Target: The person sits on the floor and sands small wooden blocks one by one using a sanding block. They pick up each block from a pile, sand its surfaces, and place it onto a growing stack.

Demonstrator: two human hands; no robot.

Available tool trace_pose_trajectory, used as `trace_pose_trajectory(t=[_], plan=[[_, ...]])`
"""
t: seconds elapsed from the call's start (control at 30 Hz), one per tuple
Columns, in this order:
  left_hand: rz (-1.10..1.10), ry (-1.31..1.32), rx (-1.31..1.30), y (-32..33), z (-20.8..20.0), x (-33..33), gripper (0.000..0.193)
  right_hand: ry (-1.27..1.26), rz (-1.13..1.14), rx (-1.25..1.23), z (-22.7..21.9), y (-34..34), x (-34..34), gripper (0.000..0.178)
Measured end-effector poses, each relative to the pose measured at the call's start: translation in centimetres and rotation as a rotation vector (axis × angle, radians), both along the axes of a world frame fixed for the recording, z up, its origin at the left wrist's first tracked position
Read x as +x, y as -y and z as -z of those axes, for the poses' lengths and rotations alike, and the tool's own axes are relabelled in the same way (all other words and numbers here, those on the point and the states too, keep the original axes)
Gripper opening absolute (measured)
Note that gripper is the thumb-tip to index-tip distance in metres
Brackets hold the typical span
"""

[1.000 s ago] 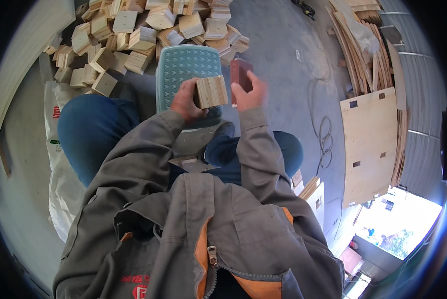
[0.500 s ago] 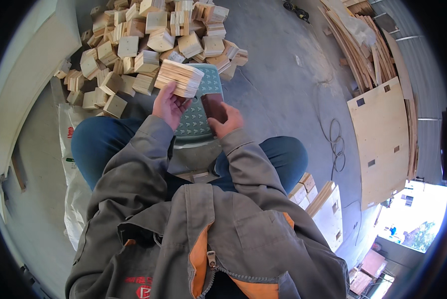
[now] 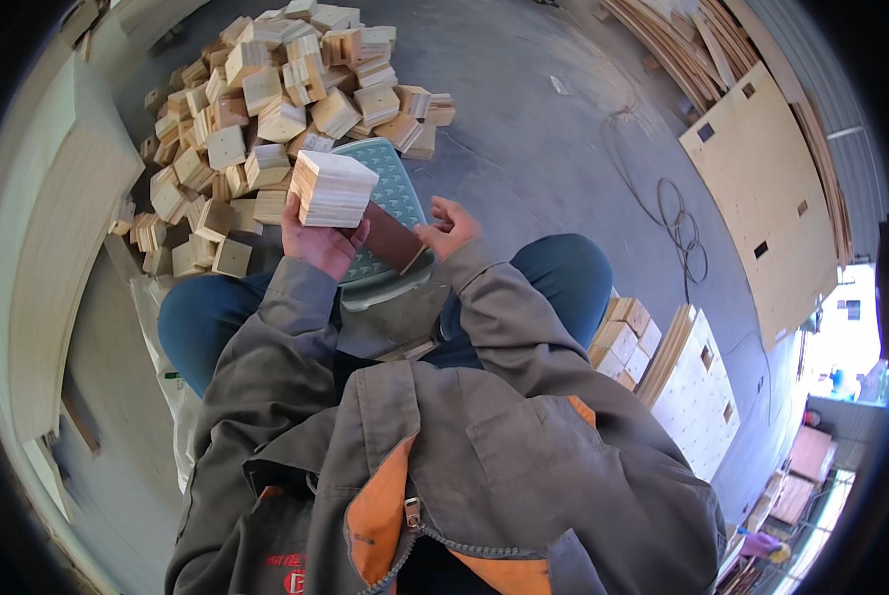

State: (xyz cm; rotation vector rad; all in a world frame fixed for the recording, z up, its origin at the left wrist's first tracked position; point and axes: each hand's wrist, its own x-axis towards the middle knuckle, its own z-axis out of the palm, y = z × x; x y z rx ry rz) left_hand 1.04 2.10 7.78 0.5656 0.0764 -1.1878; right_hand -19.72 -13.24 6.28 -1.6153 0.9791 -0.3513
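Nearest, our jacket point(image 3: 524, 446) spreads below us, grey cloth creased along both sleeves, its front parted over orange lining point(image 3: 377, 516) and a toothed zip point(image 3: 413, 513). Past it, our knees bend outward in blue trousers point(image 3: 558, 278).

Our left hand point(image 3: 320, 246) grips the wood block point(image 3: 335, 193) low down, thumb to one side and fingers to the other, holding it raised over the left part of the stool. The block is chunky and flat-faced, with a pale top and sides striped by thin layers. Our right hand point(image 3: 449, 228) is loosely curled, fingers bent and slightly parted, just beside the brown block point(image 3: 393, 238). That one lies tilted across the stool point(image 3: 397, 183), matt and straight-edged; we cannot tell whether our fingertips touch it. The stool is blue-green, round-cornered and studded with small raised marks.

Beside our right knee sit stacked blocks point(image 3: 625, 342), square-ended, next to a flat board point(image 3: 697, 387) with square holes. To our left lies a crinkled white bag point(image 3: 172, 347).

Beyond the stool, a heap point(image 3: 266, 109) of similar angular, layered pieces covers part of the smooth grey floor point(image 3: 524, 178). Off to the right, a thin dark cable point(image 3: 677, 233) loops loosely, and farther out a broad pale panel point(image 3: 762, 178) with square cut-outs stands before a ribbed wall point(image 3: 851, 139).
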Motion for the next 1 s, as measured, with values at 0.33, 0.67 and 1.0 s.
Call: trace_pose_trajectory(t=[0.33, 0.67, 1.0], plan=[[0.25, 0.042, -0.106, 0.1, 0.6, -2.0, 0.086, 0.37, 0.042, 0.329, -5.1, -1.3, -4.4, 0.086], [0.446, 0.295, -0.097, -0.6, 0.5, -3.6, 0.099, 0.348, -0.026, 0.205, -3.3, -3.0, -6.5, 0.111], [0.692, 0.496, -0.09, -0.4, 0.5, -4.3, 0.107, 0.321, -0.014, 0.193, -6.4, -4.1, -8.6, 0.122]])
